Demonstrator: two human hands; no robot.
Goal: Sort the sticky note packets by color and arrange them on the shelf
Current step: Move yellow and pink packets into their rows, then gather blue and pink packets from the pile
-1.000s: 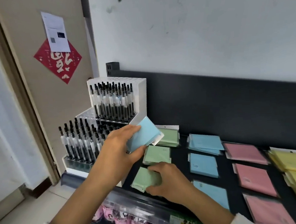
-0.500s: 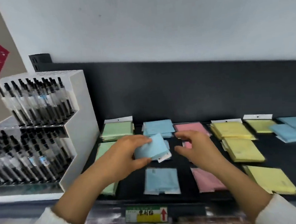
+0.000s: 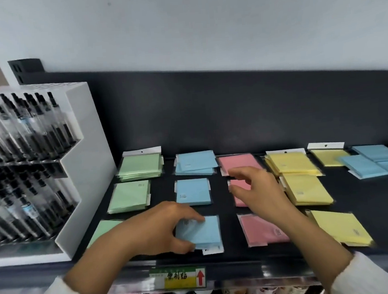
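1. The left hand [image 3: 157, 227] is gripping a blue sticky note packet [image 3: 203, 233] by its left edge, fingers curled over the top and thumb pressing in at the near edge.
2. That packet is lying flat at the front of the black shelf [image 3: 365, 215], closing the blue column, with its white hang tab pointing toward the shelf lip.
3. The right hand [image 3: 260, 192] is hovering over the pink column, thumb and curved fingers spread apart and holding nothing.
4. Behind the gripped packet, a single blue packet [image 3: 192, 190] is lying in the middle row and a small blue stack [image 3: 195, 162] is sitting at the back.
5. To the left, a green stack [image 3: 140, 166], a second green stack [image 3: 130, 196] and a front green packet [image 3: 102, 231], partly hidden by the left forearm, are forming the green column.
6. Pink packets are lying at the back [image 3: 237, 163] and front [image 3: 260, 229]; the middle one [image 3: 239, 186] is mostly covered by the right hand.
7. Yellow packets [image 3: 306, 189] are filling the next column in three rows.
8. Farther right, another yellow packet [image 3: 329, 157] and loose overlapping blue packets [image 3: 373, 162] are lying unsorted.
9. A white pen display rack [image 3: 85, 177] is standing just beside the green column.
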